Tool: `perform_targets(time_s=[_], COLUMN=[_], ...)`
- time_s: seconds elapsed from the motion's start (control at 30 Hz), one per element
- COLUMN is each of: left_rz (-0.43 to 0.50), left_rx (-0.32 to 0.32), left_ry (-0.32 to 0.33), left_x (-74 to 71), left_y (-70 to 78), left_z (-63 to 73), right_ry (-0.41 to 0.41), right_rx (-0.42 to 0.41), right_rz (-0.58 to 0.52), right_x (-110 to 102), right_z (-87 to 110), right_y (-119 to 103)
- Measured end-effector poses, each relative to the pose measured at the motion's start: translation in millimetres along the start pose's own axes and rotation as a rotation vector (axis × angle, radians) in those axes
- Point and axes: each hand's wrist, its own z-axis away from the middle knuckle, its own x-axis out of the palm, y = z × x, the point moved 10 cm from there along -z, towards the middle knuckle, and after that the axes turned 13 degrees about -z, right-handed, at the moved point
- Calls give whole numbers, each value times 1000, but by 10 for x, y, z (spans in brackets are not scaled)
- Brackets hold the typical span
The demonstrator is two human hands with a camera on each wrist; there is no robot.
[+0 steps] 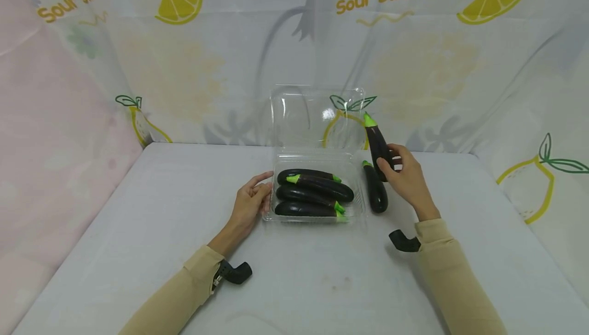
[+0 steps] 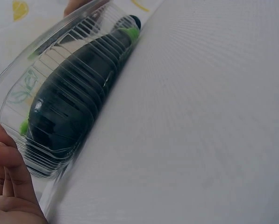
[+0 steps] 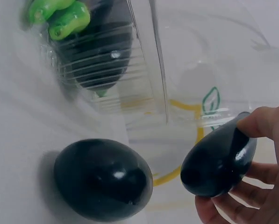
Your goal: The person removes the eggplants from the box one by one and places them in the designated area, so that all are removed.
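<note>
A clear plastic clamshell box (image 1: 361,207) stands on the table with its lid (image 1: 303,120) raised at the back. Several dark eggplants (image 1: 322,187) with green stem ends lie inside, one across the top of the others. At the box's left side, my left hand (image 1: 248,202) holds the rim between thumb and fingers. My right hand (image 1: 407,179) grips another eggplant (image 1: 378,143) by its lower part, tilted with its green end up, to the right of the box. Below it, one more eggplant (image 1: 376,192) lies on the table beside the box's right wall.
The white table (image 1: 299,284) ends at a fabric backdrop (image 1: 230,69) printed with lemons, just behind the raised lid. Black wrist mounts (image 1: 405,241) stick out from both sleeves.
</note>
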Motion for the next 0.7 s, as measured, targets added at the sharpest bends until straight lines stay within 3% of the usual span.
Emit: perform_targets(time_s=[0.2,0.7], left_rz=[3,12], left_rx=[5,17], left_ry=[1,2], left_x=[-2,0], left_y=[6,0], left_z=[6,-3], right_ry=[-14,-51], right_rx=[87,209], right_rz=[17,52], right_x=[-74,-130], right_z=[11,13], right_y=[108,343])
